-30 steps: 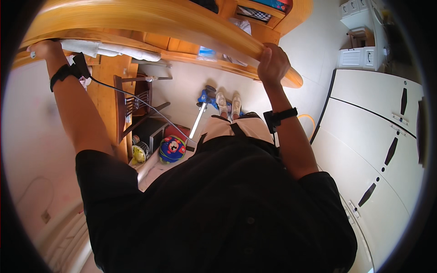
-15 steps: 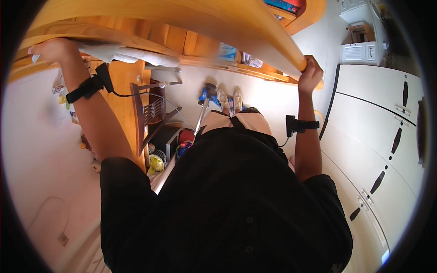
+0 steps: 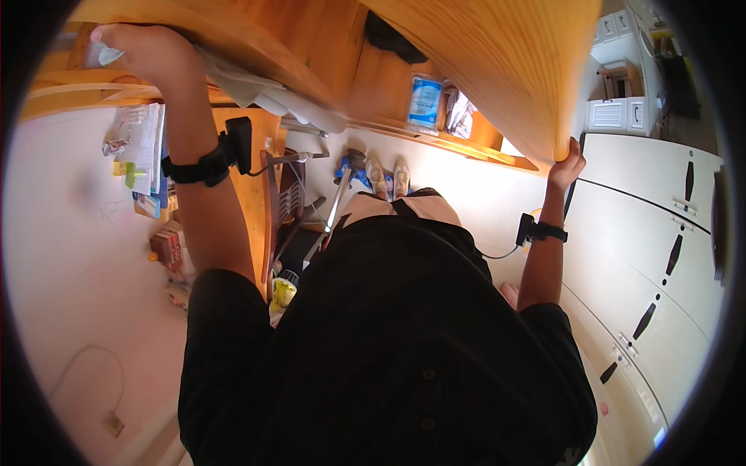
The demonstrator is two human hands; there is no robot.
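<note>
My left hand [image 3: 155,53] is up at the far left by a wooden ledge [image 3: 58,81], fingers closed, with a crumpled bit of white cloth [image 3: 111,56] showing at them. Pale folded fabric [image 3: 256,92] lies along the wooden edge beside that wrist. On the right, my right hand [image 3: 567,166] grips the lower corner of a broad wooden panel [image 3: 505,66] that looks like a door; its fingertips are partly hidden. Behind the panel, a wooden compartment holds a blue-and-white package [image 3: 424,101], a crumpled whitish item [image 3: 460,113] and a dark item [image 3: 393,40].
White cupboard doors [image 3: 629,202] with dark handles line the right side. Below me are a dark wooden chair [image 3: 291,194], a metal pole [image 3: 339,203] and a yellow-lined basket [image 3: 285,292]. Papers [image 3: 138,147] and small boxes [image 3: 167,242] sit by the left wall.
The wooden panel has swung so its broad face shows, and my right hand has moved right and nearer with it. My left hand has shifted right and farther. More of the compartment shows.
</note>
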